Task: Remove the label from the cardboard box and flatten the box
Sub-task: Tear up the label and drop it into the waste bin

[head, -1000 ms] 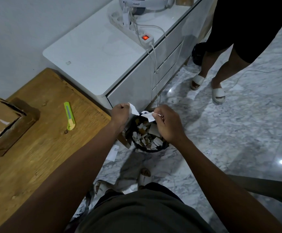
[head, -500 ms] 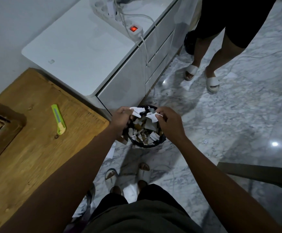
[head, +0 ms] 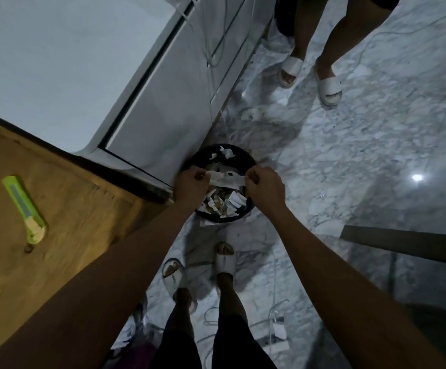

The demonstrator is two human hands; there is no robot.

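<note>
- The left hand (head: 190, 182) and the right hand (head: 264, 186) are held side by side above a black bin (head: 224, 155) on the marble floor (head: 349, 155), near the middle of the view.
- Each hand pinches one end of a white label strip (head: 226, 179) between thumb and fingertips — the strip is stretched flat between them, right over the bin's mouth.
- The bin is full of torn paper scraps (head: 227, 203), white and brownish; a few white bits lie at its far rim, toward 12 o'clock.
- A white cabinet (head: 163, 110) stands at 11 o'clock from the bin, just beside it, with thin cables hanging down its front.
- The wooden counter (head: 70, 209) fills the 9 o'clock side; a green box cutter (head: 23, 209) lies flat on it, well apart from the hands.
- The cardboard box itself is out of sight.
- The person's own feet in white slippers (head: 224, 262) stand at 6 o'clock from the bin.
- A second person's legs and white slippers (head: 328, 87) are at 1 o'clock — apart from the bin.
</note>
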